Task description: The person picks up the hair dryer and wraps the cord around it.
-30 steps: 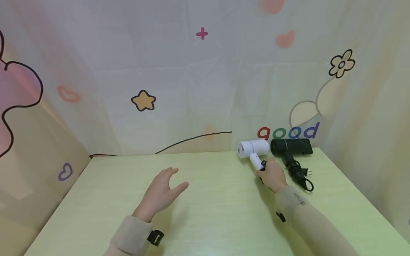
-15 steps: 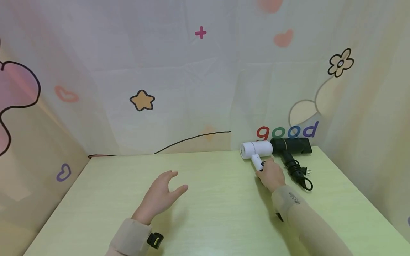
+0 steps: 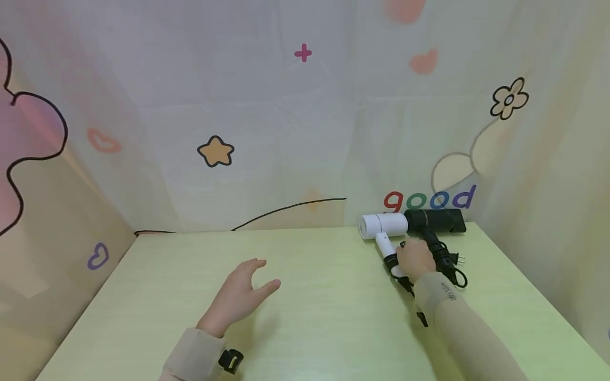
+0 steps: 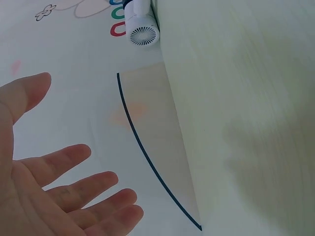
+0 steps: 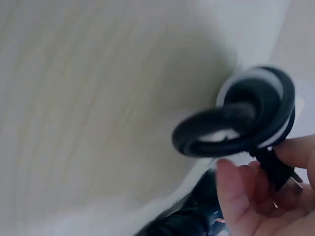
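A white hair dryer [image 3: 384, 225] lies at the back right of the table, its black cord [image 5: 256, 115] wound round the handle. Beside that handle, on its right, is my right hand [image 3: 417, 258]. In the right wrist view its loosely bent fingers [image 5: 231, 189] are around the dryer's black plug [image 5: 273, 169] without gripping it; whether they touch is unclear. A black hair dryer [image 3: 436, 220] with a bundled cord lies just right of the white one. My left hand [image 3: 237, 296] hovers over the table, fingers spread and holding nothing.
The pale green table [image 3: 314, 307] meets a white printed curtain [image 3: 286, 132] at the back, with cloth on both sides. Both dryer heads lie close to this back curtain, under the word "good" [image 3: 429, 198]. The black dryer's plug [image 3: 457, 259] sticks out to the right.
The white hair dryer has shifted right, up against the black one. My right hand has let go of its handle and slid off to the right. The left hand has barely moved.
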{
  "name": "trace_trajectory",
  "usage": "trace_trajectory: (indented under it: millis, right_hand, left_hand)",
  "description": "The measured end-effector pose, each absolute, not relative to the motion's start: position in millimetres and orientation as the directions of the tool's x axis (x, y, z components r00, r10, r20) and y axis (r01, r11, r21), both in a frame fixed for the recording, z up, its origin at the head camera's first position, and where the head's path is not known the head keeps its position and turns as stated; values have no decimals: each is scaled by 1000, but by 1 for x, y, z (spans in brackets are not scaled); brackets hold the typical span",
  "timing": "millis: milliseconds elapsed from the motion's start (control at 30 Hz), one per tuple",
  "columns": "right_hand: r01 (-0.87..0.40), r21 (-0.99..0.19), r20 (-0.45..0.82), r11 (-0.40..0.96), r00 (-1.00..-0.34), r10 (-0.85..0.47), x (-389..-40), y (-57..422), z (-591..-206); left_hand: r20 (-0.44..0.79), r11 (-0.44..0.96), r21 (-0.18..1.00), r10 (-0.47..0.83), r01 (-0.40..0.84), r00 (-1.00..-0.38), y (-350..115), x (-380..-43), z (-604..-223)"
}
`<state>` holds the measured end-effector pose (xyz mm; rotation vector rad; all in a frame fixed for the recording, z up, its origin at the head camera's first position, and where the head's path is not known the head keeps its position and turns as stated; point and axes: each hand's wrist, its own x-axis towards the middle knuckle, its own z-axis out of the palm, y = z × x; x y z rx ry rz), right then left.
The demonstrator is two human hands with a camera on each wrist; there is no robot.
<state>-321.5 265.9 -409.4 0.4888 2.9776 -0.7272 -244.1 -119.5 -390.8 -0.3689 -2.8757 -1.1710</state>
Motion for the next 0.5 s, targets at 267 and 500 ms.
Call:
trace_trajectory:
  millis: [267,500]
  right_hand:
    - [337,-470,-141,816,-941,308,-320,299,-412]
    - [266,-415,-185,870,-961,206,-310,303,-405]
  left_hand:
    - [116,691,684,216,236,-969,-117,-244,-392]
    - [129,714,652,227,255,-965,-116,-245,-394]
